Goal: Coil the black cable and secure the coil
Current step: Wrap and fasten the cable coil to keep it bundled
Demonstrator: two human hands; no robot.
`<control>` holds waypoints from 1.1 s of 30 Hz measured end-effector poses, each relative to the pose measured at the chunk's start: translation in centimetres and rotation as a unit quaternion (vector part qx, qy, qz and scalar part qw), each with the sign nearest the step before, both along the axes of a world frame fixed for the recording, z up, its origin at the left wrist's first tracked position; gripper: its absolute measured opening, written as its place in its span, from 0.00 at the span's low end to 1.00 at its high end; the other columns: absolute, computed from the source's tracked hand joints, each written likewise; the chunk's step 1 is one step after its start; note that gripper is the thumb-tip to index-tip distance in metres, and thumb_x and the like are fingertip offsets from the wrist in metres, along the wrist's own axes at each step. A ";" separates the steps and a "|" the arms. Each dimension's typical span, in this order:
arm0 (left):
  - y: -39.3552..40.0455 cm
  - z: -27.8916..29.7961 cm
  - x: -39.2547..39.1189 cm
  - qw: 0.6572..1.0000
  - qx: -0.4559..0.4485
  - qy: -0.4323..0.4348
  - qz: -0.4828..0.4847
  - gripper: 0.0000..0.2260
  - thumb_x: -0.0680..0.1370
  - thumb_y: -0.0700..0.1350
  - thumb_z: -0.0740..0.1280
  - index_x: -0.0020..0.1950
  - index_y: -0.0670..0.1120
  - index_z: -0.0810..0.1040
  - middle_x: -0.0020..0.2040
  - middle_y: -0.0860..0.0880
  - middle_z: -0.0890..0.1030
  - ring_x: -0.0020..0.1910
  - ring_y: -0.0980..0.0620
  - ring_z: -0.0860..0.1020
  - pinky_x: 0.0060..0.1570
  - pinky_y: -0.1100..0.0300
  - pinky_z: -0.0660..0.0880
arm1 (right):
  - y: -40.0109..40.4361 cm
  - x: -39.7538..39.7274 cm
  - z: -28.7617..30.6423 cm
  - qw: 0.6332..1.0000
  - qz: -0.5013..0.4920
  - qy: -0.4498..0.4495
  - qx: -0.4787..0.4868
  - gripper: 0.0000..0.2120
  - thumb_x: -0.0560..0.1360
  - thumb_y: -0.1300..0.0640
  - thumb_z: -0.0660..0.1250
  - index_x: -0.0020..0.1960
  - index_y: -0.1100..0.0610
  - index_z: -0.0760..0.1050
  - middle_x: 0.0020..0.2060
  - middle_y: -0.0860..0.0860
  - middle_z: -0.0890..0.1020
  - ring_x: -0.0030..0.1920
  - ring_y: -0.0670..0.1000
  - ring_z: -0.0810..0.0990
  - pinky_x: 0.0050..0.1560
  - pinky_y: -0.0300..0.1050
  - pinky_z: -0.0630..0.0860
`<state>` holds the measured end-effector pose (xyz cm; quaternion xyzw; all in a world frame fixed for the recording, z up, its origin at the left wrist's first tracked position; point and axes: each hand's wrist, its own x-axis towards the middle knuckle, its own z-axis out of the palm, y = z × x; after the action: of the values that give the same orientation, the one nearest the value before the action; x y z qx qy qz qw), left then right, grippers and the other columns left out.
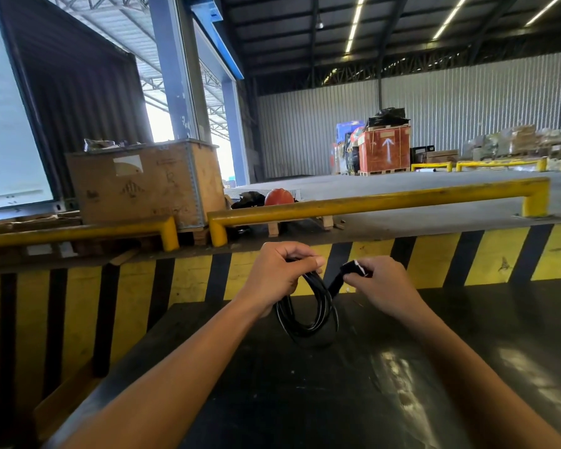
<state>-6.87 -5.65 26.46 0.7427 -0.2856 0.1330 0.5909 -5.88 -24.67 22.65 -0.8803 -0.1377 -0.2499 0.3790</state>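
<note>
The black cable [308,322] hangs as a coil of several loops over the dark table [305,400]. My left hand [279,270] is closed around the top of the coil and holds it up. From the coil a black strap [347,273] runs up to the right. My right hand [382,283] pinches the end of that strap, which shows a thin white edge. The two hands are close together, about a hand's width apart.
A yellow and black striped dock wall [434,254] stands just behind the table. Yellow guard rails [370,202] run along its top. On the dock sit a plywood crate [143,183] at the left and an orange hard hat [279,197].
</note>
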 end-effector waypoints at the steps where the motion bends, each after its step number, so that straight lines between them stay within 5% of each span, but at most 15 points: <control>1: -0.2 0.0 0.0 1.000 -0.011 -0.001 0.000 0.03 0.74 0.39 0.71 0.44 0.41 0.83 0.35 0.46 0.83 0.21 0.52 0.65 0.20 0.65 0.59 | 0.4 0.1 -0.1 1.000 -0.003 -0.001 -0.015 0.04 0.75 0.54 0.67 0.41 0.48 0.78 0.31 0.44 0.78 0.32 0.41 0.76 0.30 0.31 0.65; 6: -0.8 -0.2 -0.2 0.999 -0.028 0.007 0.016 0.04 0.74 0.39 0.71 0.47 0.43 0.84 0.36 0.46 0.84 0.22 0.53 0.69 0.21 0.65 0.65 | 1.4 -0.4 0.9 0.992 0.091 0.048 0.069 0.08 0.74 0.55 0.67 0.36 0.50 0.78 0.30 0.46 0.80 0.30 0.40 0.78 0.34 0.37 0.71; 8: -0.9 -0.4 -0.1 0.999 -0.024 -0.002 0.037 0.05 0.73 0.39 0.71 0.48 0.43 0.84 0.39 0.47 0.85 0.31 0.51 0.80 0.33 0.62 0.76 | 1.2 -1.0 1.3 0.970 0.173 0.108 0.133 0.07 0.75 0.55 0.67 0.40 0.54 0.81 0.33 0.48 0.83 0.35 0.42 0.81 0.40 0.42 0.75; 10: -0.9 -0.7 0.2 0.998 -0.011 -0.015 0.059 0.06 0.73 0.39 0.71 0.49 0.43 0.83 0.42 0.48 0.85 0.41 0.53 0.82 0.45 0.61 0.78 | 1.0 -1.6 1.6 0.945 0.236 0.151 0.167 0.08 0.76 0.56 0.65 0.45 0.57 0.82 0.38 0.50 0.85 0.40 0.47 0.83 0.45 0.44 0.75; 13: -1.2 -1.0 0.3 0.997 0.008 -0.025 0.066 0.05 0.74 0.40 0.70 0.48 0.44 0.84 0.41 0.51 0.84 0.41 0.59 0.81 0.43 0.69 0.76 | 0.9 -1.8 1.7 0.940 0.234 0.173 0.177 0.10 0.78 0.55 0.63 0.49 0.59 0.81 0.44 0.55 0.86 0.48 0.54 0.84 0.53 0.49 0.77; 16: -1.4 -1.2 0.3 0.998 0.013 -0.012 0.058 0.04 0.74 0.40 0.69 0.44 0.47 0.84 0.38 0.51 0.84 0.40 0.56 0.82 0.43 0.65 0.77 | 1.0 -2.0 1.9 0.946 0.199 0.178 0.184 0.10 0.78 0.54 0.62 0.49 0.58 0.80 0.44 0.55 0.86 0.50 0.56 0.83 0.57 0.53 0.76; 19: -1.7 -1.2 0.4 0.998 0.021 -0.005 0.052 0.06 0.75 0.41 0.68 0.40 0.49 0.83 0.36 0.51 0.82 0.38 0.52 0.81 0.44 0.55 0.77 | 0.8 -2.1 2.4 0.960 0.174 0.160 0.151 0.09 0.78 0.55 0.62 0.48 0.58 0.79 0.40 0.52 0.84 0.43 0.50 0.82 0.55 0.51 0.76; 23: -1.8 -1.2 0.3 0.999 0.013 -0.001 0.036 0.09 0.76 0.43 0.67 0.36 0.48 0.81 0.30 0.48 0.78 0.27 0.51 0.72 0.25 0.64 0.68 | 0.5 -2.3 3.2 0.980 0.134 0.116 0.094 0.06 0.78 0.57 0.62 0.46 0.53 0.78 0.40 0.49 0.83 0.42 0.46 0.82 0.50 0.45 0.77; 26: -2.0 -1.3 0.5 1.000 0.003 0.007 0.029 0.11 0.77 0.43 0.67 0.34 0.47 0.80 0.29 0.47 0.76 0.25 0.51 0.68 0.22 0.65 0.63 | 0.5 -2.4 3.5 0.985 0.122 0.093 0.080 0.06 0.78 0.57 0.63 0.48 0.53 0.79 0.41 0.49 0.82 0.43 0.45 0.81 0.45 0.40 0.75; 30: -2.3 -1.3 0.9 0.999 0.022 -0.007 0.044 0.06 0.76 0.42 0.67 0.39 0.45 0.78 0.31 0.53 0.78 0.30 0.58 0.76 0.32 0.65 0.71 | 0.7 -2.2 3.4 0.985 0.126 0.087 0.078 0.07 0.77 0.57 0.64 0.52 0.56 0.79 0.44 0.52 0.84 0.45 0.48 0.82 0.48 0.42 0.77; 33: -2.3 -1.4 1.3 0.999 0.018 0.024 0.044 0.03 0.77 0.43 0.67 0.48 0.43 0.76 0.33 0.54 0.79 0.28 0.62 0.76 0.29 0.69 0.69 | 0.7 -1.8 3.4 0.982 0.112 0.099 0.118 0.09 0.77 0.57 0.65 0.57 0.57 0.75 0.45 0.53 0.83 0.43 0.47 0.82 0.46 0.40 0.77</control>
<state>-5.58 -7.96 25.04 0.7681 -0.2407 0.1363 0.5775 -7.66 -23.95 26.06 -0.8285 -0.1669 -0.1319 0.5180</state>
